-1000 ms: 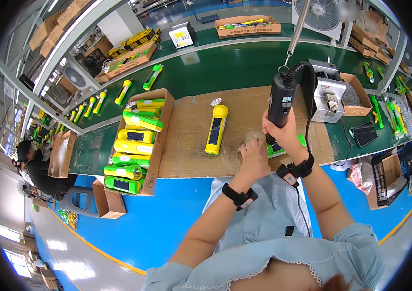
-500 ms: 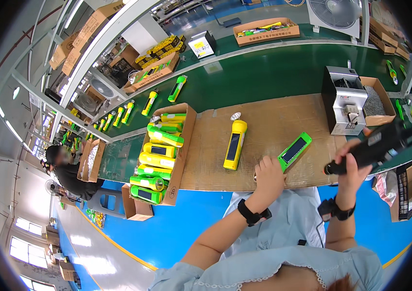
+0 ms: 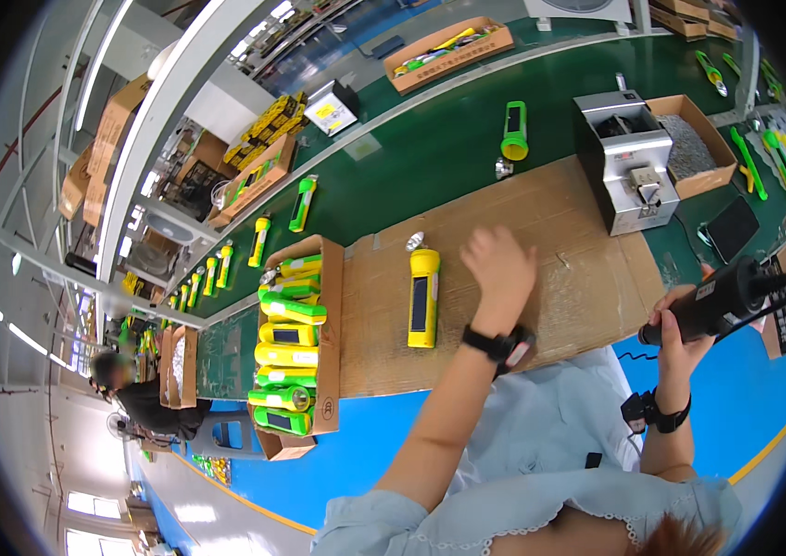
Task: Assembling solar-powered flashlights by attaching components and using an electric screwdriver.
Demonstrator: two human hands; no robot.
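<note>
My left hand (image 3: 501, 267) is over the cardboard sheet (image 3: 559, 269), empty, with its fingers apart and pointing away from me. To its left lies a yellow flashlight (image 3: 423, 301) with a dark panel, its silvery head piece (image 3: 416, 242) loose at the far end. Beyond the sheet, a green flashlight (image 3: 515, 128) rests on the bench with its wide end toward me and a silvery head piece (image 3: 504, 169) beside that end. At the right, my right hand (image 3: 675, 324) grips a black electric screwdriver (image 3: 722, 301) by its body, held above the bench's near edge.
An open carton (image 3: 330, 352) full of green and yellow flashlights stands left of the sheet. Behind right are a metal screw feeder (image 3: 629, 162), a box of small screws (image 3: 703, 148) and a dark phone-like slab (image 3: 731, 229). A person (image 3: 138, 398) sits at the far left.
The green flashlight has gone from under my left hand to the bench beyond the sheet. My left hand has let go and opened. The view has shifted; the screwdriver stays in my right hand.
</note>
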